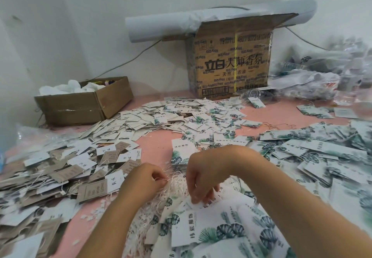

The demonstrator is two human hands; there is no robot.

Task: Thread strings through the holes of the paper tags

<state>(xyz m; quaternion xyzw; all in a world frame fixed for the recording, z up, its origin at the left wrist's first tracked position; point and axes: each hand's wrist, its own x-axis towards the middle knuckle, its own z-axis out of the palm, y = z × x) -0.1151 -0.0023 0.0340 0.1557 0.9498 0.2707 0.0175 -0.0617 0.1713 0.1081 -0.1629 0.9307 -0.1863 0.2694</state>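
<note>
My left hand (144,179) pinches a thin white string (163,179) at the edge of a tangle of white strings (177,185) lying between my hands. My right hand (201,179) reaches down with curled fingers and pinches the top edge of a white paper tag (198,204) printed with green leaves. More leaf-printed tags (219,229) are stacked just below that hand. The tag's hole is hidden by my fingers.
A pink table (155,147) carries heaps of tags: brown and white ones (66,169) at left, leaf tags (314,153) at right, a loose spread (181,116) behind. A low open box (84,102) and a tall carton (231,62) stand at the back by the wall.
</note>
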